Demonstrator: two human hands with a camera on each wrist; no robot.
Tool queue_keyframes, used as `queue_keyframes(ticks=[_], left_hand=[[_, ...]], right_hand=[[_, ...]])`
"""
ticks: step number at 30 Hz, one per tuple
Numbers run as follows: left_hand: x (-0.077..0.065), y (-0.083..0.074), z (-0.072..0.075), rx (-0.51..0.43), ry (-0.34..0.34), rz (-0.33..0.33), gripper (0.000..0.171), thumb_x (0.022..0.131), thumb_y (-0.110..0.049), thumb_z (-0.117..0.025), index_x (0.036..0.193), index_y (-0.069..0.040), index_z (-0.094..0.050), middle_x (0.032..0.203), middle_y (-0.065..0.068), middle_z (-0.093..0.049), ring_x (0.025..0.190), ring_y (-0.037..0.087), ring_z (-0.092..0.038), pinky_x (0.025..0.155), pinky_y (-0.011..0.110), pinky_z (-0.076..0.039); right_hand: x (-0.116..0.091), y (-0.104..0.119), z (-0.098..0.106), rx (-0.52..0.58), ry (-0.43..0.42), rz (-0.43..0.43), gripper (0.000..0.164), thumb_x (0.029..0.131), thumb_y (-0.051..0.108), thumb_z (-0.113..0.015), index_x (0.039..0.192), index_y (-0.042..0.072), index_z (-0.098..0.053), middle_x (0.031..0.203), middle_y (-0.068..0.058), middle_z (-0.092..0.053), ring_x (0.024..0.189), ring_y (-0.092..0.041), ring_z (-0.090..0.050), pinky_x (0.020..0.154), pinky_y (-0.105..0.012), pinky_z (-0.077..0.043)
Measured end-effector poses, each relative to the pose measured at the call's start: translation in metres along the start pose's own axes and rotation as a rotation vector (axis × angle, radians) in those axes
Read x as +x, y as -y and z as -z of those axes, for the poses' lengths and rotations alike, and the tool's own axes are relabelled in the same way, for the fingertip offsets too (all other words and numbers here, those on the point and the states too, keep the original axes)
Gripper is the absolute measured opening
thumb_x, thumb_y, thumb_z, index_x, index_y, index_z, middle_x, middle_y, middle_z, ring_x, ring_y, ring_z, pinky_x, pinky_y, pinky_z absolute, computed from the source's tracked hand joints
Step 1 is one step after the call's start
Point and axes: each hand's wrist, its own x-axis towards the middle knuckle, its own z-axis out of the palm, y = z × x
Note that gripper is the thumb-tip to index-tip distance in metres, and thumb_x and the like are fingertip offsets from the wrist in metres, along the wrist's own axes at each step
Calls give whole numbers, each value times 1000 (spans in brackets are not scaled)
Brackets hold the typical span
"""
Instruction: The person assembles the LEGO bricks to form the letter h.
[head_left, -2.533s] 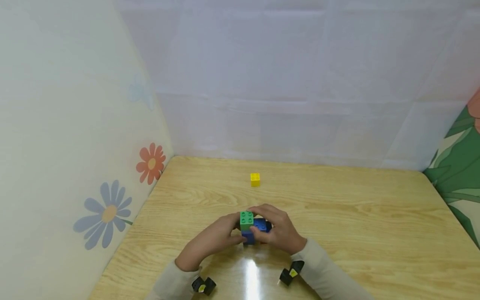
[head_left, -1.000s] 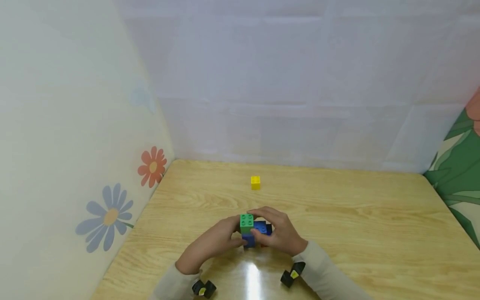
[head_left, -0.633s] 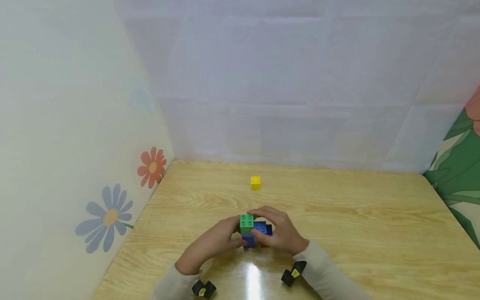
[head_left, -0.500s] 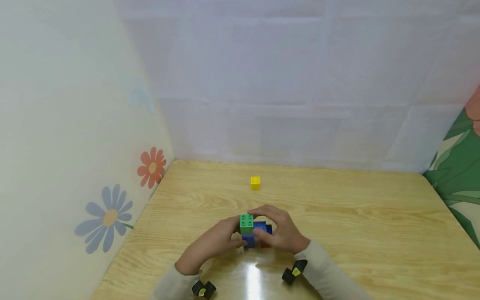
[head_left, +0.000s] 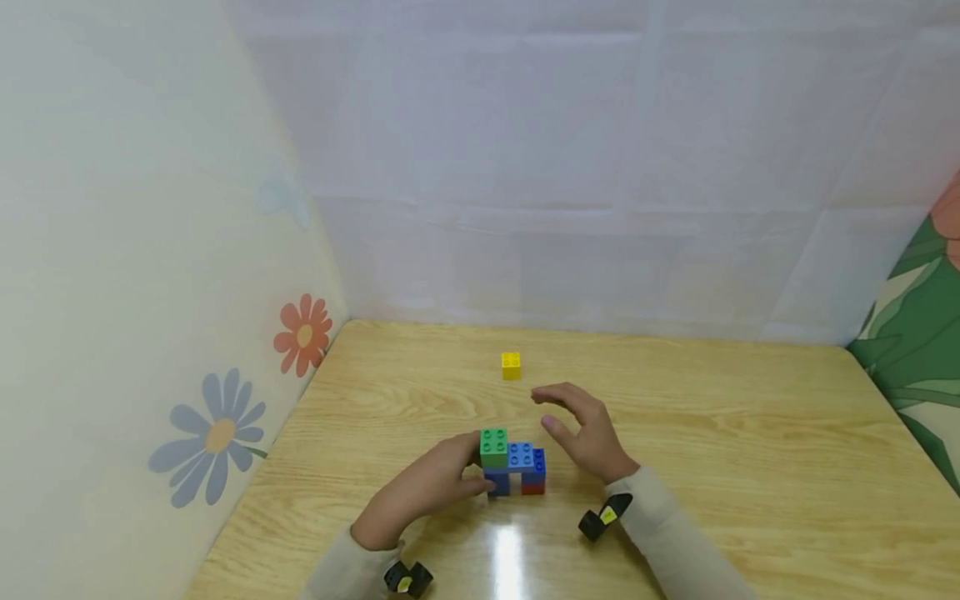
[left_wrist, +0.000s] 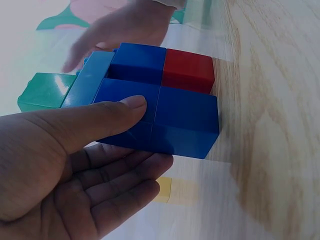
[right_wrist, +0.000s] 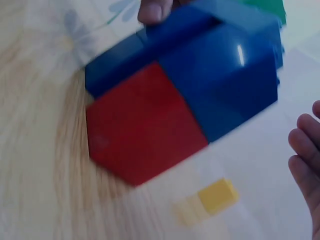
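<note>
A small structure of toy building bricks stands on the table. Its green brick (head_left: 493,448) tops the left end of a lighter blue brick (head_left: 521,455), which bridges two columns. Stacked dark blue bricks (left_wrist: 186,117) form the left column; the right one has a dark blue brick over a red brick (right_wrist: 142,127). My left hand (head_left: 435,483) grips the left column, thumb on its near face and fingers behind. Off to the right of the bricks, my right hand (head_left: 592,433) is raised, fingers loosely bent and holding nothing.
A yellow brick (head_left: 511,367) sits alone farther back on the wooden table (head_left: 712,417). Behind the table hangs a white cloth (head_left: 562,167). A pale panel with painted flowers (head_left: 221,435) borders the left side, a leaf-patterned one (head_left: 915,333) the right.
My right hand has let go of the brick structure and moved away, right and toward the back, uncovering the lighter blue brick and the right column. My left hand keeps its grip.
</note>
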Motion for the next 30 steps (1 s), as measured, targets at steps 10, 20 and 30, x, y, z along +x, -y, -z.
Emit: queue_keyframes(ticks=[10, 20, 30], left_hand=[[0, 0, 1, 14, 2, 17, 43, 87, -22, -75, 125, -11, -57, 109, -5, -65, 99, 11, -62, 88, 34, -52], [0, -4, 3, 6, 14, 40, 43, 88, -23, -74, 127, -12, -57, 113, -4, -65, 102, 12, -62, 90, 34, -52], [-1, -4, 1, -29, 19, 43, 44, 88, -22, -74, 127, -11, -56, 117, -1, -65, 107, 17, -62, 93, 35, -51]], right_hand=[[-6, -24, 0, 3, 12, -179, 45, 90, 3, -67, 132, -6, -52, 131, -21, -54, 124, -34, -50, 109, -38, -38], [-7, -61, -2, -86, 6, -248, 57, 88, 10, -73, 138, 0, -47, 139, -13, -50, 130, -28, -46, 110, -42, -35], [-1, -95, -8, -21, -33, -297, 61, 89, 25, -73, 142, 11, -46, 140, -6, -51, 130, -20, -47, 110, -34, -35]])
